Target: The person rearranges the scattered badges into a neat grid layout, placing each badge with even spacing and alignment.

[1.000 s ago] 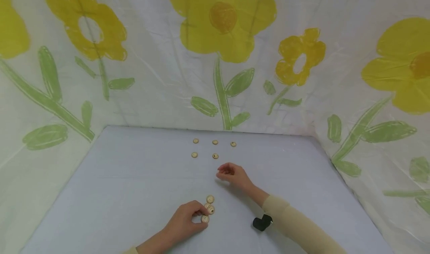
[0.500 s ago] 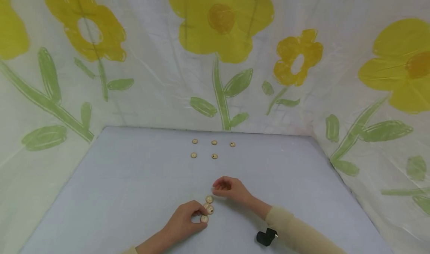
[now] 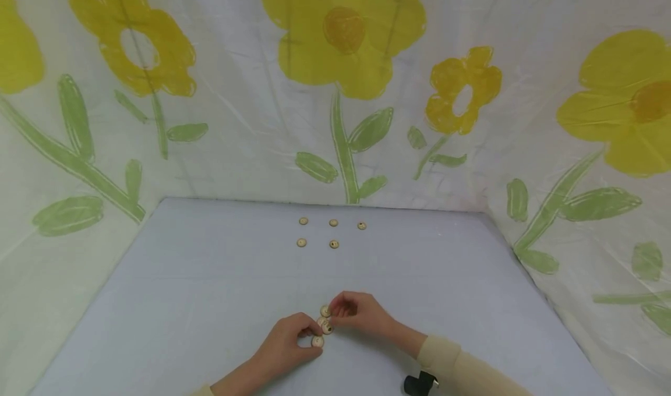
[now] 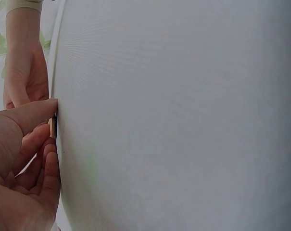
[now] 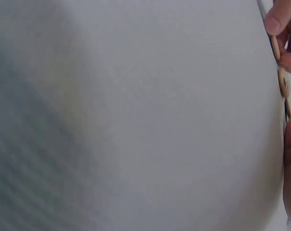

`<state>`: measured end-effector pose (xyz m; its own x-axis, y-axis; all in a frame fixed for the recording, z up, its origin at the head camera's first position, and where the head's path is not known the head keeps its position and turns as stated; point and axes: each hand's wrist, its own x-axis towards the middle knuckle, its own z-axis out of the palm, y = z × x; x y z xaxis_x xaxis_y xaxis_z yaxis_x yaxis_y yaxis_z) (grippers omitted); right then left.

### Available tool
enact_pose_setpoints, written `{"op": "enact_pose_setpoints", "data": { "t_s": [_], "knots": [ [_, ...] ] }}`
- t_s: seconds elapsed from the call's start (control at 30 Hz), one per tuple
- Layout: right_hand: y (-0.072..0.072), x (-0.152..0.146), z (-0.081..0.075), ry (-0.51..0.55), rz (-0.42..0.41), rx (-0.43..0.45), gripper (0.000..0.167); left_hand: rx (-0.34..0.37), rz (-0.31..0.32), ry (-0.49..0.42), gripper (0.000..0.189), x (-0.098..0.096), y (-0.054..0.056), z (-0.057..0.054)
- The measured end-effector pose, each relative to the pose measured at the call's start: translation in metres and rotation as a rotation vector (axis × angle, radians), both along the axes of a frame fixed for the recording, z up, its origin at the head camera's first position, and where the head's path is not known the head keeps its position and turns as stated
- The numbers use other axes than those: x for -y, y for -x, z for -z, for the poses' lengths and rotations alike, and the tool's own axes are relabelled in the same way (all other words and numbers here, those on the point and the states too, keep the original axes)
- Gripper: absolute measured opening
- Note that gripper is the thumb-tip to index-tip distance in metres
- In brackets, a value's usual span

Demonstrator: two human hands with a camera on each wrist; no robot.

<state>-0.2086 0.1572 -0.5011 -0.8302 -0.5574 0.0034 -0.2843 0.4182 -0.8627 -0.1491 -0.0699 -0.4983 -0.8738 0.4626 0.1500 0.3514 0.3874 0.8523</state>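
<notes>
Small round pale wooden discs with dark marks lie on the table. Near the front, the left hand (image 3: 280,342) pinches the closest wooden disc (image 3: 317,342) between thumb and fingers; its edge shows between the fingertips in the left wrist view. Just beyond it, a pair of overlapping discs (image 3: 327,328) and one more disc (image 3: 325,311) form a short line. The right hand (image 3: 366,315) reaches in from the right, fingers loosely bent, its fingertips right at the two farther pieces. In the right wrist view, a thick disc (image 5: 284,83) stands between both hands.
Toward the back of the white table (image 3: 209,268), several more discs, such as the back middle disc (image 3: 333,223), sit in two rows. A black wrist camera (image 3: 418,383) hangs under the right sleeve. A flower-painted curtain (image 3: 236,122) encloses the table.
The right hand has come back toward the front, from near the rows of discs to the short line beside the left hand. The left hand stays on its disc.
</notes>
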Motion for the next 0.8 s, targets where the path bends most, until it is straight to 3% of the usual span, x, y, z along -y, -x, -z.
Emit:
{"op": "enact_pose_setpoints", "data": {
  "t_s": [0.37, 0.6, 0.8],
  "knots": [
    [-0.010, 0.006, 0.000, -0.033, -0.007, -0.099, 0.020, -0.059, -0.007, -0.013, 0.021, 0.000, -0.001, 0.004],
    [-0.014, 0.008, 0.000, -0.019, -0.069, -0.225, 0.022, -0.065, -0.003, -0.019, 0.021, 0.001, -0.001, 0.004],
    [-0.010, 0.006, 0.005, -0.036, -0.137, -0.268, 0.022, -0.054, 0.004, -0.019, 0.021, 0.001, 0.000, 0.004]
  ]
}}
